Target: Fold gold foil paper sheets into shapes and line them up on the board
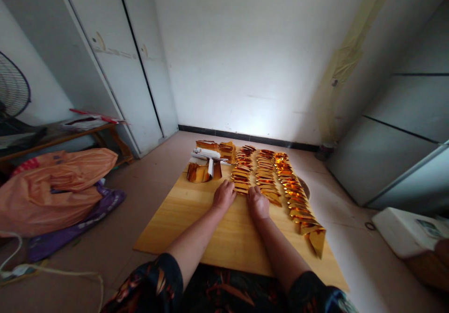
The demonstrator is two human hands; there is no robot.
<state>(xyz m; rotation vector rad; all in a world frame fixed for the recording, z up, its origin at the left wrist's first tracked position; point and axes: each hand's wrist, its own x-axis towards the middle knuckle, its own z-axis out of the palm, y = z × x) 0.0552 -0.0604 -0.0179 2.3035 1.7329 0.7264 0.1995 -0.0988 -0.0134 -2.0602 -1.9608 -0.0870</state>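
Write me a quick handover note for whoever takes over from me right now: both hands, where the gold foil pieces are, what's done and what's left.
Left hand: knuckles up on the board, at the near end of the left row of folded gold pieces; grip hidden.
Right hand: on the board between the left row and the middle row; grip hidden too.
Right row: longest, reaching the board's right edge.
Done: three rows of folded pieces laid out.
Left: apparently the foil pile at the far left corner, which looks unfolded.
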